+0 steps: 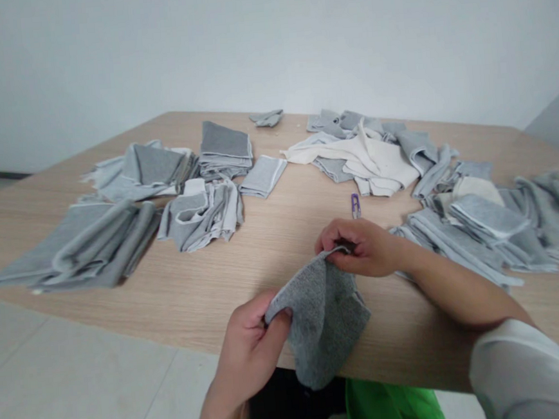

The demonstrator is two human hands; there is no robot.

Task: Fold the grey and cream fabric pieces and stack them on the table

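Observation:
A grey piece of cloth (324, 322) hangs between my two hands at the table's front edge, its lower end drooping past the edge. My left hand (254, 344) pinches one corner between thumb and fingers. At the upper right corner, my right hand (360, 247) is closed on the same top edge, which runs slanting between the hands. Just beyond my right hand lie small purple thread snips (355, 205), flat on the wood.
On the left of the table (281, 235) are folded grey cloths (83, 244), a neat stack (225, 149) and a crumpled bundle (205, 212). Cream cloth (377, 160) lies at back right. Heaped grey cloths (479, 232) stand near my right arm. Something green (392, 407) is below the edge.

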